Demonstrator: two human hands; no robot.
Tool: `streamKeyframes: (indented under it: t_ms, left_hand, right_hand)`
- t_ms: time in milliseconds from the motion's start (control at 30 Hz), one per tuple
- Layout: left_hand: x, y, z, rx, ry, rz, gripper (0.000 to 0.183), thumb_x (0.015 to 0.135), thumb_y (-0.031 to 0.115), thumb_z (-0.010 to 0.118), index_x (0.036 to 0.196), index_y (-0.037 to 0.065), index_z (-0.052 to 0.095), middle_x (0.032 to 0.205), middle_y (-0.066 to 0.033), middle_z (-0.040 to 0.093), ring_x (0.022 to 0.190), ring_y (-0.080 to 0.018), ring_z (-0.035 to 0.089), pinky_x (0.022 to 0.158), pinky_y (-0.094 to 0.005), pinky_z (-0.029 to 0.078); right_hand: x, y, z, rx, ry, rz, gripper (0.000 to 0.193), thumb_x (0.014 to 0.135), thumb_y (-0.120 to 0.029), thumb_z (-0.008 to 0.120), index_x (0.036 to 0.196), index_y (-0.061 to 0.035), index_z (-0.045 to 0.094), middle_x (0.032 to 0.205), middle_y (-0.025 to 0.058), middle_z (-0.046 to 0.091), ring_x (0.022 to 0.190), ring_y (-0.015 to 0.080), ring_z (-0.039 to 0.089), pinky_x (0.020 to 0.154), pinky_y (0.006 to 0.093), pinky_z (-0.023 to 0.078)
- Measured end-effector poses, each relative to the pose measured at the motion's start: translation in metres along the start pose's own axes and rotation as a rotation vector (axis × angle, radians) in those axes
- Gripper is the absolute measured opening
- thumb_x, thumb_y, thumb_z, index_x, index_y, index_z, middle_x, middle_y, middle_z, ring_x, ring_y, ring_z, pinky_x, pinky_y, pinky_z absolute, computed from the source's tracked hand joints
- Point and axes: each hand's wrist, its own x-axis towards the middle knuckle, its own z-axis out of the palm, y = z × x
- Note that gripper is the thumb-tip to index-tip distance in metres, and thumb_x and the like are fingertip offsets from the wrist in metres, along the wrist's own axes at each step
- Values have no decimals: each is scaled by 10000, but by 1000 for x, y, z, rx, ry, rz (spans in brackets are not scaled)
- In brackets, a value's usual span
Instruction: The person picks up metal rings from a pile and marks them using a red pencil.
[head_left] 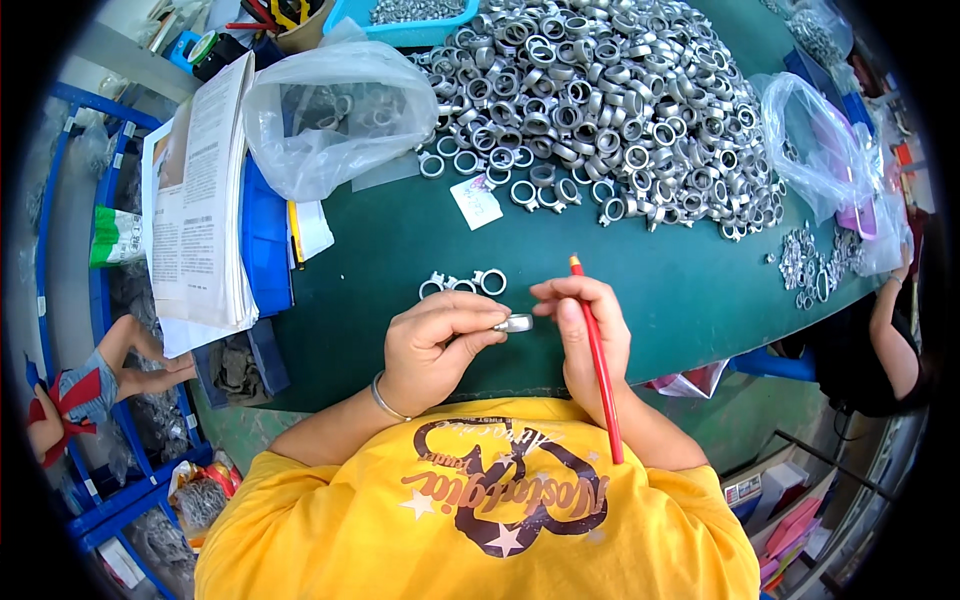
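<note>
One small silver metal ring fitting (515,322) sits pinched at the fingertips of the left hand (435,350), just above the green tabletop (400,250) near its front edge. The right hand (590,335) has its grip closed around a red pencil (598,360), fingertips just beside the fitting. Three similar rings (465,283) lie beyond; a big heap of dull grey rings (600,100) and a clear plastic bag (335,115) lie farther back.
</note>
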Motion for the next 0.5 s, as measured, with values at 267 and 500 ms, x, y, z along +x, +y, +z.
streamKeyframes:
  t_ms: [267, 500]
  left_hand:
    - [2, 6, -2, -55, 29, -24, 176, 723, -48, 672, 887, 9, 641, 921, -81, 605, 821, -162, 605, 687, -232, 491]
    - [-1, 3, 1, -299, 48, -159, 171, 752, -69, 642, 914, -23, 611, 925, -95, 585, 804, -130, 604, 683, -205, 509]
  right_hand:
    - [5, 8, -1, 515, -206, 85, 264, 802, 87, 577, 985, -28, 425, 1038, 175, 562, 929, 173, 583, 819, 276, 481]
    - [4, 13, -1, 442, -215, -106, 370, 761, 125, 600, 1007, -62, 397, 1076, 184, 531, 900, 163, 566, 784, 267, 469]
